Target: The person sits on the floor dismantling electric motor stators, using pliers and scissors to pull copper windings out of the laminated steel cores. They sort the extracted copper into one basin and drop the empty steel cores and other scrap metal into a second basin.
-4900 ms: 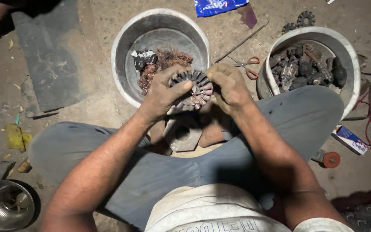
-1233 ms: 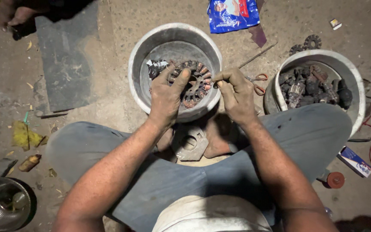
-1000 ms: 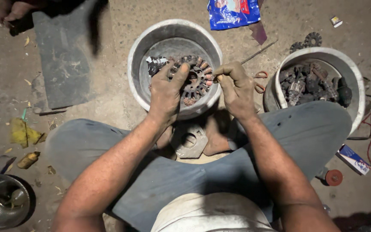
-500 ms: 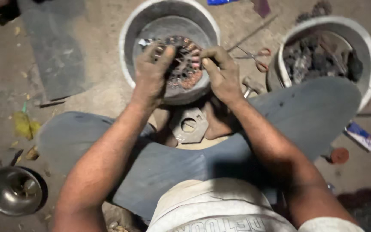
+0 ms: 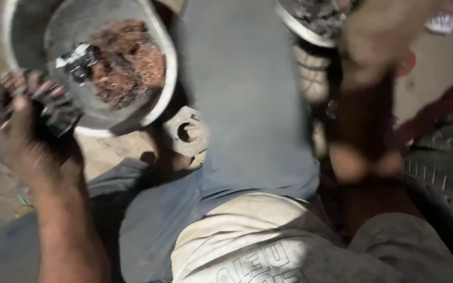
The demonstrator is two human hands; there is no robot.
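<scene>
Left hand (image 5: 27, 131) of mine grips the dark wound motor part (image 5: 6, 97) at the left bucket's (image 5: 158, 63) rim, copper scrap (image 5: 132, 68) inside; my blurred right hand (image 5: 378, 42) stretches far right, grip unclear.

stator (image 5: 6, 97) | dark toothed ring, blurred | held at left, beside bucket rim
</scene>
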